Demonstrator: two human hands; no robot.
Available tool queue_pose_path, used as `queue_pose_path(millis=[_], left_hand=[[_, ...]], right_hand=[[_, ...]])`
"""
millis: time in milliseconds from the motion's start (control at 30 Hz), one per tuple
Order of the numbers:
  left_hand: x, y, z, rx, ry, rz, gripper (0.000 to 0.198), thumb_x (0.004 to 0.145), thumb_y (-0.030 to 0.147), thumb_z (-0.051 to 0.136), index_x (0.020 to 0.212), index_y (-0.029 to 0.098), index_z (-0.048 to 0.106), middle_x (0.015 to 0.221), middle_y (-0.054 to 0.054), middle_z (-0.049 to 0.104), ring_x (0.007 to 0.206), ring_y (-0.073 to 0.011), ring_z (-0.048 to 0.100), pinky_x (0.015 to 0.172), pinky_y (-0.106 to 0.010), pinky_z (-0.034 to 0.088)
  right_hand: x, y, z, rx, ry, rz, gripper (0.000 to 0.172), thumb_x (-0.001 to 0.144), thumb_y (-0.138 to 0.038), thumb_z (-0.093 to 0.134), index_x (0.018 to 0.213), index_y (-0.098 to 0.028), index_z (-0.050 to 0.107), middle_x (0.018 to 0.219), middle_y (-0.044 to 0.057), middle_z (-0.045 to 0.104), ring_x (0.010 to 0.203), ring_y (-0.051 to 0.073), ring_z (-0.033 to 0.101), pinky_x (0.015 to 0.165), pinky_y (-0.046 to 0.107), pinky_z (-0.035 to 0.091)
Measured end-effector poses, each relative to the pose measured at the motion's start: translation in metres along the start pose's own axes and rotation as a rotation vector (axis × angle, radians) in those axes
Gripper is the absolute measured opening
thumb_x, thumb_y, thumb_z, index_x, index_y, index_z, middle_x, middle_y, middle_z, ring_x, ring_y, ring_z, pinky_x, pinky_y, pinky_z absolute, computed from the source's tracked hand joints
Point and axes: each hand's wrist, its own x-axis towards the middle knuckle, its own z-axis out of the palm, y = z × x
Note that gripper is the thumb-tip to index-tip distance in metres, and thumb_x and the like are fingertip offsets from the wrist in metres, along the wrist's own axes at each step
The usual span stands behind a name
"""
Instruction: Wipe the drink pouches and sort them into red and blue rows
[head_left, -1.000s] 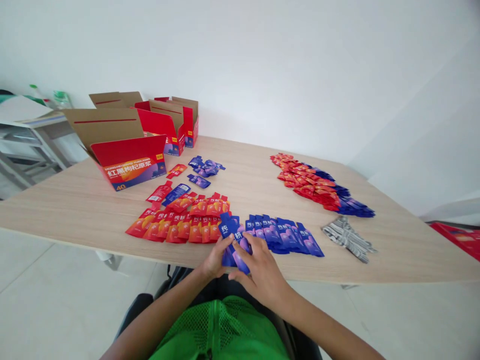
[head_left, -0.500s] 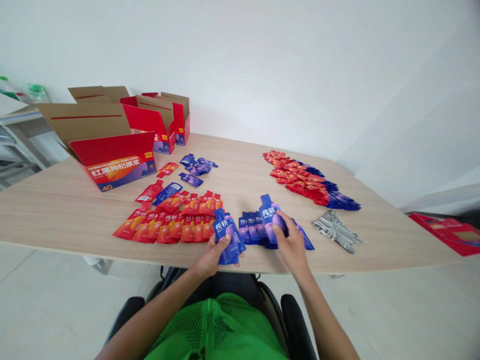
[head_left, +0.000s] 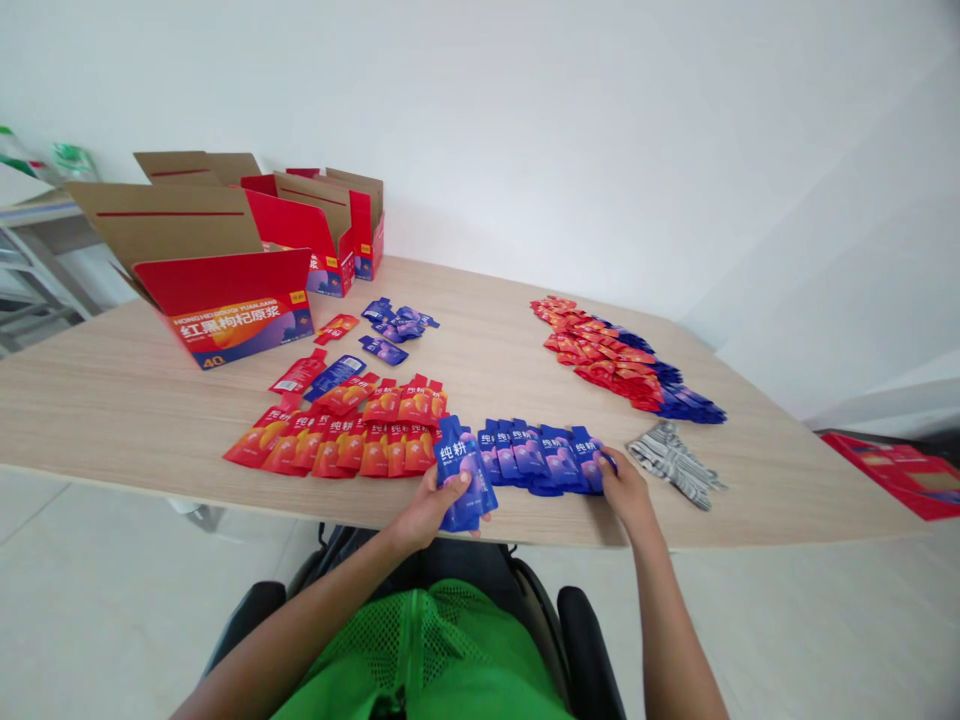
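At the near edge of the surface (head_left: 112, 400): left hand (head_left: 429, 510) clamped on a small stack of blue pouches (head_left: 463, 475), thumb across the front, stack held upright just over the edge. Just beside it, right hand (head_left: 628, 492) resting with fingertips on the right end of a row of blue pouches (head_left: 536, 455), fingers loosely curled, not closed around any pouch. Hands well apart, the blue row between them.

Left of the held stack, along the same near edge: overlapping rows of red-orange pouches (head_left: 337, 435). Right of the right hand, near the edge: a small heap of silver-grey strips (head_left: 675, 462).

Further in, toward the middle: a few loose red and blue pouches (head_left: 319, 372), then a small cluster of blue pouches (head_left: 396, 325).

Toward the far right edge: a long mixed pile of red and blue pouches (head_left: 622, 358) running diagonally.

At the far left corner: an open red carton (head_left: 232, 305) with flaps up, and behind it two more open red cartons (head_left: 337, 235).
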Motion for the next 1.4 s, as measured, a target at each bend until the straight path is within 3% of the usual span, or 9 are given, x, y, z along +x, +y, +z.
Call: queue_pose_path(millis=[233,400,567,700,867,967,1133,1267,1400], left_hand=[[-0.001,0.004,0.002,-0.009,0.027,-0.035,0.065,0.067,0.062,0.082,0.103,0.018,0.051,0.075,-0.005,0.070,0.058,-0.0249,0.071,0.047,-0.036,0.059],[-0.001,0.004,0.001,-0.068,0.027,-0.074,0.059,0.070,0.060,0.081,0.101,0.019,0.051,0.075,-0.004,0.070,0.059,-0.0247,0.072,0.048,-0.035,0.059],[0.000,0.003,-0.003,-0.123,-0.094,-0.113,0.053,0.072,0.053,0.081,0.104,0.018,0.056,0.079,-0.007,0.071,0.065,-0.0271,0.073,0.052,-0.037,0.061],[-0.001,0.002,0.002,-0.001,-0.070,-0.071,0.055,0.074,0.053,0.081,0.108,0.016,0.058,0.080,-0.007,0.072,0.066,-0.0248,0.072,0.051,-0.035,0.060],[-0.001,0.002,0.007,0.104,0.022,0.031,0.064,0.064,0.053,0.088,0.109,0.016,0.062,0.085,-0.005,0.072,0.064,-0.0194,0.070,0.054,-0.031,0.060],[0.000,0.001,0.008,0.116,0.041,0.046,0.063,0.062,0.057,0.087,0.103,0.015,0.064,0.083,-0.006,0.072,0.063,-0.0194,0.069,0.055,-0.031,0.060],[-0.001,-0.002,0.005,0.121,-0.037,0.040,0.066,0.061,0.063,0.085,0.102,0.016,0.064,0.074,-0.004,0.071,0.055,-0.0193,0.067,0.050,-0.032,0.058],[-0.003,0.003,0.003,0.112,-0.127,0.002,0.061,0.076,0.075,0.066,0.092,0.016,0.069,0.065,-0.008,0.070,0.053,-0.0204,0.066,0.051,-0.031,0.056],[-0.002,0.007,0.003,0.059,-0.090,-0.024,0.062,0.081,0.075,0.059,0.091,0.016,0.071,0.062,-0.008,0.068,0.051,-0.0200,0.065,0.051,-0.030,0.056]], right_hand=[[-0.013,-0.026,-0.007,-0.441,-0.099,0.122,0.047,0.094,-0.047,0.044,0.126,-0.023,0.069,0.108,0.018,0.070,0.103,0.036,0.064,0.088,0.054,0.047],[-0.023,-0.049,-0.017,-0.486,-0.051,0.076,0.041,0.096,-0.040,0.045,0.120,-0.021,0.072,0.114,0.020,0.069,0.106,0.038,0.062,0.090,0.059,0.043],[-0.049,-0.093,-0.017,-0.074,0.088,-0.132,0.047,0.096,-0.046,0.041,0.115,-0.015,0.071,0.114,0.020,0.070,0.108,0.034,0.062,0.095,0.053,0.045],[-0.089,-0.147,0.002,0.470,-0.149,-0.184,0.044,0.095,-0.053,0.050,0.117,-0.020,0.069,0.104,0.010,0.073,0.089,0.024,0.067,0.083,0.039,0.053],[-0.115,-0.188,0.022,0.550,-0.183,-0.168,0.048,0.080,-0.046,0.073,0.120,-0.019,0.067,0.093,0.004,0.065,0.071,0.017,0.058,0.068,0.032,0.052],[-0.116,-0.188,0.027,0.591,-0.199,-0.109,0.050,0.076,-0.045,0.076,0.118,-0.019,0.066,0.093,0.004,0.066,0.075,0.018,0.059,0.066,0.030,0.051],[-0.111,-0.172,0.021,0.713,-0.381,-0.090,0.033,0.083,-0.051,0.066,0.080,-0.018,0.066,0.064,-0.003,0.055,0.060,0.013,0.049,0.057,0.025,0.042],[-0.077,-0.139,-0.004,0.708,-0.191,-0.064,0.039,0.081,-0.057,0.065,0.080,-0.018,0.066,0.067,-0.002,0.059,0.061,0.014,0.050,0.059,0.027,0.041],[-0.028,-0.084,-0.030,0.488,0.000,-0.028,0.041,0.080,-0.058,0.062,0.087,-0.018,0.069,0.078,0.005,0.069,0.071,0.020,0.059,0.068,0.032,0.046]])
